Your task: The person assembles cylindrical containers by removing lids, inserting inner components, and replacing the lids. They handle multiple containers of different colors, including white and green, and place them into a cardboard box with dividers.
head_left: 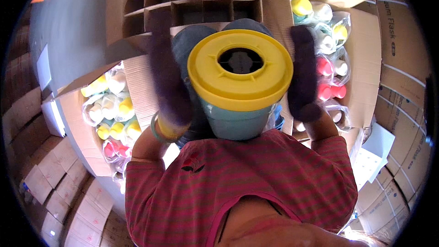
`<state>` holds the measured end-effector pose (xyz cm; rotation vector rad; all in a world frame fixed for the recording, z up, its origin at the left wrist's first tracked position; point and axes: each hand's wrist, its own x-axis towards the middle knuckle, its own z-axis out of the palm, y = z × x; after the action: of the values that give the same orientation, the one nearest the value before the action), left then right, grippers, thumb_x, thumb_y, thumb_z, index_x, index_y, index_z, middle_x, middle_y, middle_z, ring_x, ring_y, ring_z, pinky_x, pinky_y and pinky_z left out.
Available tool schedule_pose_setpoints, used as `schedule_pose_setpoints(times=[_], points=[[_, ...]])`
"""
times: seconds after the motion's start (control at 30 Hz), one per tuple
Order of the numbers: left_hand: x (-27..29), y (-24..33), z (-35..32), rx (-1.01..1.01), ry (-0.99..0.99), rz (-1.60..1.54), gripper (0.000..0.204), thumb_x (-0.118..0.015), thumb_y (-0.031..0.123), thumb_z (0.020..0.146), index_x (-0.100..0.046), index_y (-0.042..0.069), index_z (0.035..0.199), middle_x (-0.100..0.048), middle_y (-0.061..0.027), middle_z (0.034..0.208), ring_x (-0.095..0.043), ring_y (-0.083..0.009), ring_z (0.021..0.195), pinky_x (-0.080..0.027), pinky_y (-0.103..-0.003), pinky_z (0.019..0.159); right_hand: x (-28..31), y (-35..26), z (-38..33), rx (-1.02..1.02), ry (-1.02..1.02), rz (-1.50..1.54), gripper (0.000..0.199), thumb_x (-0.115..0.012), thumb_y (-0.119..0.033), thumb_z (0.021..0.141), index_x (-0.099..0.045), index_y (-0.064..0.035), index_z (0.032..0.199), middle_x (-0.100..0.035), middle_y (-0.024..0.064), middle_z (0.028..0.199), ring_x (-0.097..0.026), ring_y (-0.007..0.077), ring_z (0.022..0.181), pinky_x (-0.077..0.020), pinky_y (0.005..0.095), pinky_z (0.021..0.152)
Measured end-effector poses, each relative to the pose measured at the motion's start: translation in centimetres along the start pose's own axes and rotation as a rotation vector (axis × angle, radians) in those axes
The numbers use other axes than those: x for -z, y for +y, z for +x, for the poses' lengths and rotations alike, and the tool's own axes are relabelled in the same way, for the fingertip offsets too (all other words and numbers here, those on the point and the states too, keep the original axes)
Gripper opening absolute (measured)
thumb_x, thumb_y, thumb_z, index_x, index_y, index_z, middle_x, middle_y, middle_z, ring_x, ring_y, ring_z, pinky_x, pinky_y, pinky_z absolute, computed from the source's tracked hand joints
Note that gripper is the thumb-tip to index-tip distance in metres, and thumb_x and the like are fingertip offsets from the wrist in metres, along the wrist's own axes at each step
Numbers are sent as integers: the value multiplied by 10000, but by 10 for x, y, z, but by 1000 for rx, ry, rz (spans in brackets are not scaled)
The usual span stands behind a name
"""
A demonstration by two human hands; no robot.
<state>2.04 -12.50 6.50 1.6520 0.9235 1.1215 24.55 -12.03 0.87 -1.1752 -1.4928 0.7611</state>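
Seen from above, a person in a red-and-grey striped shirt (256, 174) stands among stacked cardboard cartons. Ahead lies a large carton with a cardboard divider grid (192, 0), its cells bare. To the person's right an open carton (366, 64) holds bagged flasks with yellow, white and pink caps; to the left a second open carton (73, 123) holds similar bagged flasks in yellow, white and pink. Held close to the chest, between the two cartons, is a pale teal flask (238, 121), upright, topped by a wide yellow lid (240, 71) with a round dark opening at its middle. The left hand (167, 77) rises beside the flask's left flank and the right hand (302, 77) beside its right flank, both blurred and dark; the hands are apart, one on each side of the lid, and whether either actually presses the flask cannot be told. A green bangle and a yellow band (162, 130) circle the left wrist.
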Motion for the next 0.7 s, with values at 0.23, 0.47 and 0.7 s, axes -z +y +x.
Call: schedule_pose_setpoints(times=[0.23,0.47,0.7], points=[[5,-7,10,61,82,179,539,-413,318,963,-327,28,1409,-368,-234,1457,-393,-337,1336,-308,-494,1106,28,18,11,22,-162,26,616,-469,-414,950,-463,50,1356,-454,241,1397,-435,355,1305,-301,444,1104],[2,-14,-6,54,114,140,517,-492,229,982,-345,19,1431,-401,-203,1441,-418,-255,1329,-390,-399,1067,12,49,20,-588,-110,519,485,-383,-304,1016,-468,21,1365,-518,214,1346,-460,272,1293,-306,373,1113],[-7,-6,-2,207,252,104,493,-444,322,1002,-411,14,1386,-491,-179,1354,-483,-239,1256,-408,-372,1042,5,41,12,-129,-135,162,540,-328,-313,1038,-341,64,1424,-380,255,1456,-395,379,1333,-263,401,1138]])
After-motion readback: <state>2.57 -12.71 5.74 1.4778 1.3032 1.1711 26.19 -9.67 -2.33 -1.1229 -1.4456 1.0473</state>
